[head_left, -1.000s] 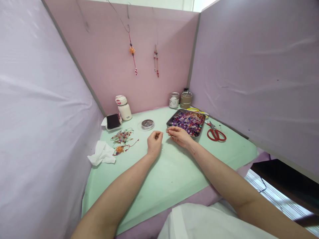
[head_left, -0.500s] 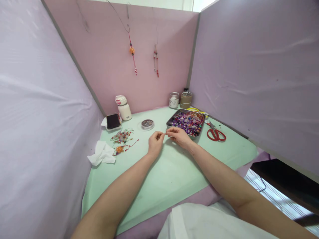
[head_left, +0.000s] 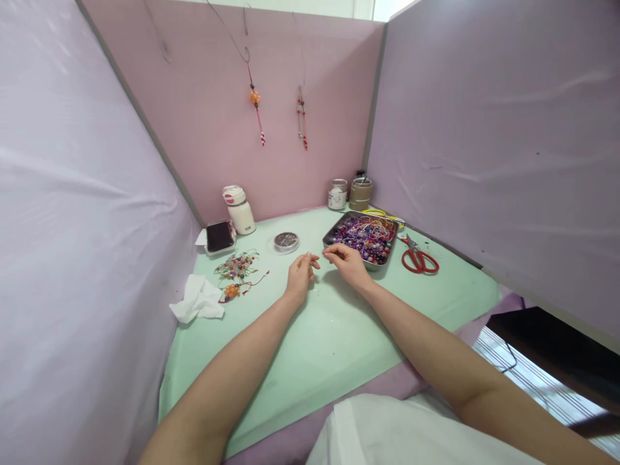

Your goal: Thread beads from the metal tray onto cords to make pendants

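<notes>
Over the middle of the pale green table, my left hand has its fingers curled, the thumb against the fingers. Whatever it grips, if anything, is too small to make out. My right hand faces it across a small gap, thumb and forefinger pinched together at the front edge of the bead tray. That metal tray holds purple and mixed beads with a tangle of pale thread on top. Beyond my left hand lies a round clear case with small dark contents.
Red-handled scissors lie right of the tray, yellow-handled ones behind it. To the left are beaded strings, an orange bead ornament, a white tissue, a dark-filled container and a white bottle. Two jars stand behind.
My hands, whose fingertips met half a second ago, are now slightly apart. The left hand has turned and its fingers have shifted; the right stays pinched.
</notes>
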`<state>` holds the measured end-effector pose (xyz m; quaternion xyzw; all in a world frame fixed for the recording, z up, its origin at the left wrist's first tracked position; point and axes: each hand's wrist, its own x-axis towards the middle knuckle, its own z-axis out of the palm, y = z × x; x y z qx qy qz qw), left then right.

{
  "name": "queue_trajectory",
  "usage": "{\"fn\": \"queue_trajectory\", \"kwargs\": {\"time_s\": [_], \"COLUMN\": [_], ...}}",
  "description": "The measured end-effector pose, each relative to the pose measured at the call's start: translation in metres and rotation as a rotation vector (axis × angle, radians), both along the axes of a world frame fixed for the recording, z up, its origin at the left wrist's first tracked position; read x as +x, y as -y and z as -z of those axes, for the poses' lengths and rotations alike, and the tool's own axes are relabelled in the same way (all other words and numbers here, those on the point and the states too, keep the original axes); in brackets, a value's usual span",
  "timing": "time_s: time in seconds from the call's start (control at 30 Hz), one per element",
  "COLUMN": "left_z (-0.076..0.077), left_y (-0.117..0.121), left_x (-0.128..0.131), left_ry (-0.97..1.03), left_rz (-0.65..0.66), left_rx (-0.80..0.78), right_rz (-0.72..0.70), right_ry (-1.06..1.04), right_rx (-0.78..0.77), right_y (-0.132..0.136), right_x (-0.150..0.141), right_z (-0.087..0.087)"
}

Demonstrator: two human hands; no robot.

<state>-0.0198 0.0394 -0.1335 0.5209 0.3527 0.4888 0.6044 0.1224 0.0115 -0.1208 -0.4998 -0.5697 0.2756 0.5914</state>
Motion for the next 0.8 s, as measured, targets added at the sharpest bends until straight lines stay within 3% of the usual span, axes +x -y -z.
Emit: {"fn": "queue_trajectory", "kwargs": {"time_s": [0.13,0.27,0.53,0.8], "left_z": [0.0001,0.0013,-0.0053,-0.0061], "left_y": [0.0013,0.0005,-0.0025,-0.0042], "left_x": [0.0006,0.0013,-0.0013,-0.0028], "left_ry": [-0.115,-0.106,0.137,0.194], "left_rz": [-0.067,-0.089,0.189,0.208], "left_rx": [0.076,0.062,-0.238,-0.331], "right_rz": [0.0,0.001,0.058,0.092], "right_ry": [0.017,0.032,0.027,0.045], "right_rx": [-0.004,0.0,-0.013,-0.04], "right_y": [0.0001,0.0001,-0.0019,-0.0039], "right_x": [0.0007,0.0005,0.0037,0.0063], "right_z": [0.0,0.0001,0.0006,0.0033]}}
